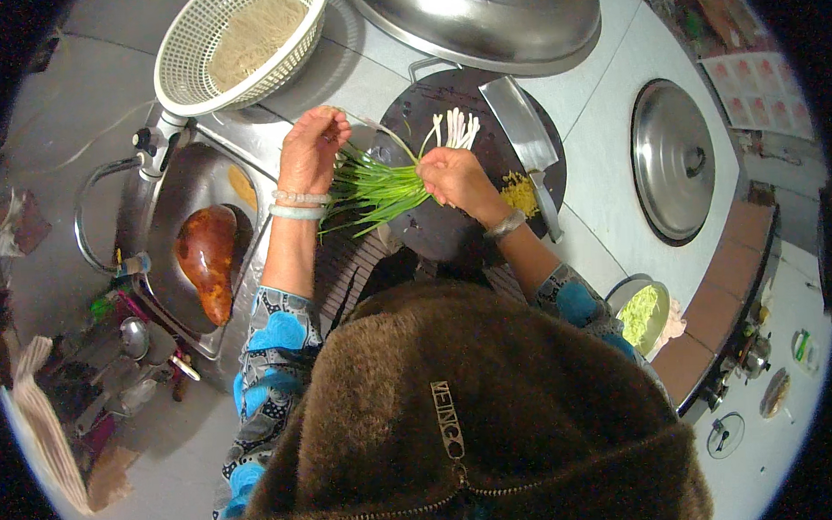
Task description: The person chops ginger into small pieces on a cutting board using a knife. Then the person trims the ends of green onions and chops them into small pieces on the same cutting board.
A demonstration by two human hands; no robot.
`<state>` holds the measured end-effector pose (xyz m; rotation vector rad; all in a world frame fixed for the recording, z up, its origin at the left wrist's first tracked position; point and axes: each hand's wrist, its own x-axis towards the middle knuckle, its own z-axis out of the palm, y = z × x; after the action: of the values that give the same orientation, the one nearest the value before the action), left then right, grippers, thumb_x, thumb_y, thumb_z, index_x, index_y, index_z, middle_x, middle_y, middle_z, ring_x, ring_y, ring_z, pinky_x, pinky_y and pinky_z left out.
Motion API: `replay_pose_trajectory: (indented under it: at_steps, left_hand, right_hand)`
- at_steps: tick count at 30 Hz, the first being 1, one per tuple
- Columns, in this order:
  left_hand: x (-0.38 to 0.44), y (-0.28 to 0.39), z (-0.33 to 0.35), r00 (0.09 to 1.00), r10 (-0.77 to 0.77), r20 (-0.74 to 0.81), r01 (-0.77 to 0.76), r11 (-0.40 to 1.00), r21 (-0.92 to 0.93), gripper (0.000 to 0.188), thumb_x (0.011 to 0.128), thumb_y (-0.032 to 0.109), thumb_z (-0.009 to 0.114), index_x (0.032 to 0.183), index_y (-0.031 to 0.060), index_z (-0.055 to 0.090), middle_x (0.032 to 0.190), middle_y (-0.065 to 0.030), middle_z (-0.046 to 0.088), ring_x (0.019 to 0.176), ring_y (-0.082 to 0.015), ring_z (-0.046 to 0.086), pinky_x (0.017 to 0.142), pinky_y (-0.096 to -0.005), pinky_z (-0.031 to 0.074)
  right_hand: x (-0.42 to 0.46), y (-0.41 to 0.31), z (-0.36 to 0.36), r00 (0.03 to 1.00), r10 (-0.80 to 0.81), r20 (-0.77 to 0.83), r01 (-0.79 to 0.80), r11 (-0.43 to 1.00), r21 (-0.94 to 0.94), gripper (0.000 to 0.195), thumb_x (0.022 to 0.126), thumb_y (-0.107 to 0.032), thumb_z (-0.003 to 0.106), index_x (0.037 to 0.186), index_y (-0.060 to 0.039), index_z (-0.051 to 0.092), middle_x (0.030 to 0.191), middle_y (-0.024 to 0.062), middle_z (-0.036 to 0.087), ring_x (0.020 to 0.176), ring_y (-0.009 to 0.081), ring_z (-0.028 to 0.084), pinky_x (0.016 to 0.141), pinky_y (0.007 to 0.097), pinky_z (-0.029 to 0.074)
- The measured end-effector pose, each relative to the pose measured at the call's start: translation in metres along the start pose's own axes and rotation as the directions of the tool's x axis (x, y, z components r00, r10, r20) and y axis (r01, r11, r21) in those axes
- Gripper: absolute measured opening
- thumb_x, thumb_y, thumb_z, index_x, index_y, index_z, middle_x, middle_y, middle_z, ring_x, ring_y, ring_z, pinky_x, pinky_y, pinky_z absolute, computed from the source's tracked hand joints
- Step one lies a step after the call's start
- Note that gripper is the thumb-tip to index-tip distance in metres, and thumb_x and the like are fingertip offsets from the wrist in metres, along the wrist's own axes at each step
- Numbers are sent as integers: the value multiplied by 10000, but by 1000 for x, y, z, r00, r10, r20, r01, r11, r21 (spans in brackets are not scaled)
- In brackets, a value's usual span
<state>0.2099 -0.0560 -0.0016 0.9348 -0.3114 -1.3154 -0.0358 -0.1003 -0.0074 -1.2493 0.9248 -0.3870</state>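
My right hand (454, 179) grips a bunch of scallions (386, 185) near the middle. The white root ends point away from me, and the long green leaves fan out to the left. My left hand (312, 143) is raised beside the leaves, pinching the tip of one pale, thin strand that stretches across to the right hand. Beneath the bunch lies a round dark chopping board (442, 231). A cleaver (521, 122) rests on the board's right side, blade pointing away. Finely chopped yellow bits (519, 194) are heaped next to its handle, close to my right wrist.
At left, a steel sink (199, 164) with a faucet (152, 142) holds a brown, gourd-shaped object (209, 253). Behind are a white plastic colander (169, 69) of thin noodles and a large metal lid (490, 23). Rightward sit a lidded pot (674, 161) and a bowl of shredded green vegetable (639, 314).
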Motion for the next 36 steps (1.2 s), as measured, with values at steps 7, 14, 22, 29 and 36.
replay_pose_trajectory:
  at_steps: [7,14,22,29,36]
  left_hand:
    - [-16,38,-16,985,168,-31,-171,975,-142,130,922,83,602,973,-37,612,1048,-195,652,1056,-354,627,935,-442,526]
    - [-47,75,-19,969,241,64,-233,967,-106,112,940,119,590,945,7,602,842,-86,604,767,-197,590,813,-384,532]
    - [-80,-8,38,994,-104,-28,106,894,435,230,927,96,585,1121,-18,631,766,-22,587,543,-79,493,496,-225,421]
    - [-87,-22,63,995,-75,66,19,792,610,264,949,111,587,1177,-12,635,789,3,631,563,-48,494,483,-202,401]
    - [-95,-25,64,989,96,109,-145,677,722,238,941,106,594,1142,-3,660,766,11,628,608,-33,493,531,-193,389]
  right_hand:
    - [0,-3,-1,999,44,26,-45,999,22,152,877,-135,594,833,8,622,628,25,581,457,76,500,412,232,390]
    - [-2,-3,-5,997,65,39,-67,995,77,151,902,-146,613,873,2,631,643,18,581,470,64,497,405,213,381]
    - [-11,-27,11,992,10,129,-44,964,263,175,932,-155,637,974,15,637,684,6,581,533,50,513,450,189,404]
    - [-18,-37,15,991,-36,130,12,983,184,187,934,-172,635,960,12,656,707,2,601,552,48,535,456,185,413]
    - [-23,-51,16,991,-41,125,27,994,107,200,924,-199,647,846,-16,646,684,-10,603,547,50,534,429,195,397]
